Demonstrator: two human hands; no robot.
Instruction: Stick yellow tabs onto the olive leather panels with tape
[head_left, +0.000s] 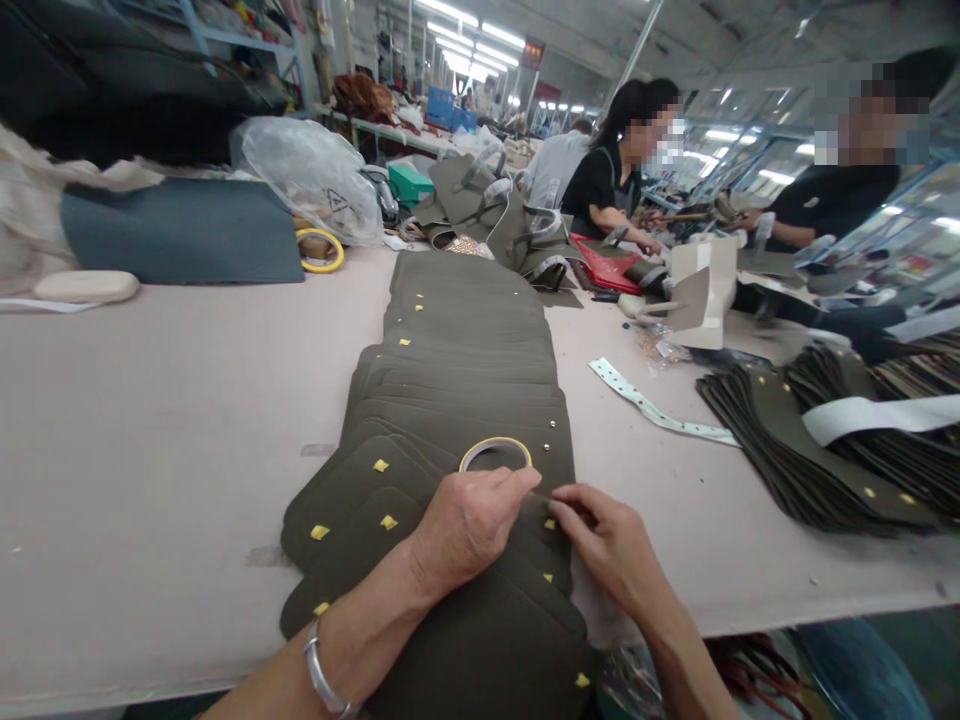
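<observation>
My left hand (472, 522) is closed around a roll of yellow tape (495, 443), its ring standing up above my fingers. To the right, my right hand (604, 535) pinches the end of a short strip of tape (538, 497) stretched between both hands. Beneath them lies a long overlapping row of dark olive leather pieces (465, 375). Small yellow tape squares (388, 522) dot the nearer pieces, and two small metal studs (553, 424) show near the right edge. My left forearm covers part of the nearest pieces.
Fanned dark strips (795, 440) lie on the right, beside a pale perforated strip (652, 410). Another yellow tape roll (321, 250) rests by a blue-grey sheet (184, 230) at the back left. Two people (615, 190) work beyond a heap of olive pieces (487, 205).
</observation>
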